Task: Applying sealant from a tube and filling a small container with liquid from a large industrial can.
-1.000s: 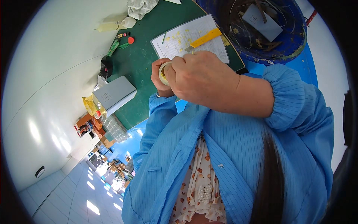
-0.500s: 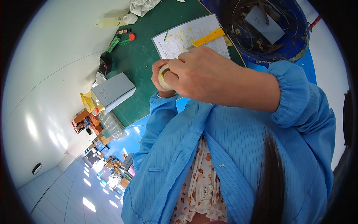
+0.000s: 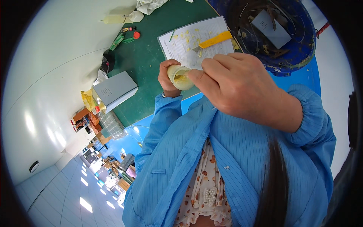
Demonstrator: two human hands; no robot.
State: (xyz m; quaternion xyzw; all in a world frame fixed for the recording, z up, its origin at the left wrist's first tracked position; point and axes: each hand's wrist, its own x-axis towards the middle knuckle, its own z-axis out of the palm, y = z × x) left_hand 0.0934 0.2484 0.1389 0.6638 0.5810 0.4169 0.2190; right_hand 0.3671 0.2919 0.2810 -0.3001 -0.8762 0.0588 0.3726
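My left hand [image 3: 167, 77] is wrapped around a small pale yellow round part [image 3: 178, 76], whose open side faces the camera. My right hand [image 3: 238, 85] is close to the camera, its thumb and forefinger pinched at the part's right rim. Whether anything small sits between those fingers is hidden. Both hands are raised in front of my chest, above the near edge of a green mat [image 3: 151, 56]. Blue sleeves cover both forearms.
On the mat lie a paper sheet [image 3: 189, 38] strewn with yellow crumbs, a yellow-handled knife [image 3: 213, 39], green-handled tools [image 3: 123, 38] and a grey box [image 3: 113, 90]. A blue bin [image 3: 298, 41] with scraps stands at the right. A bottle [image 3: 115, 18] and a white rag [image 3: 149, 5] lie at the far edge.
My right hand has slid to the right off the round part, uncovering its open side. Both hands sit slightly lower in the picture.
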